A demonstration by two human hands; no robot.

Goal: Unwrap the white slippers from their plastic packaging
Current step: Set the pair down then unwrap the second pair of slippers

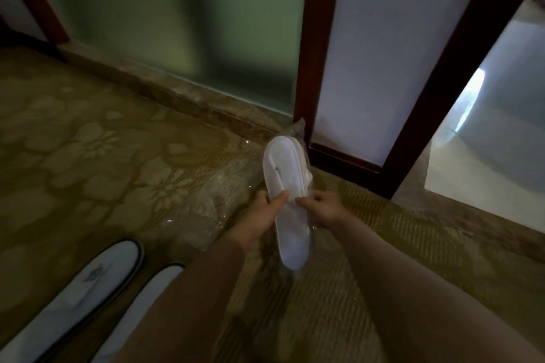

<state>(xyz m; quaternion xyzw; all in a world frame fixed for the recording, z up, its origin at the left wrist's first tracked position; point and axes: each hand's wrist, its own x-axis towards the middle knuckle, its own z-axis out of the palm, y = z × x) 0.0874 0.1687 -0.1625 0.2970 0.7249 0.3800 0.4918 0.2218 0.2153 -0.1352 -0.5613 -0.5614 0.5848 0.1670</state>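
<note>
A pair of slippers [287, 186] in a plastic wrapper [298, 128] sat at the centre of the frame, held above the carpet [88, 156], with the left hand [262, 215] on its left side and the right hand [323, 208] on its right. A loose sheet of plastic [200, 209] lay on the carpet to the left of the hands. Two other slippers [88, 289] lay side by side at the lower left. A glass panel [177, 23] stood across the upper left, a door frame [312, 53] right of it, and an opening onto a tiled floor [486, 156] at the right edge.
</note>
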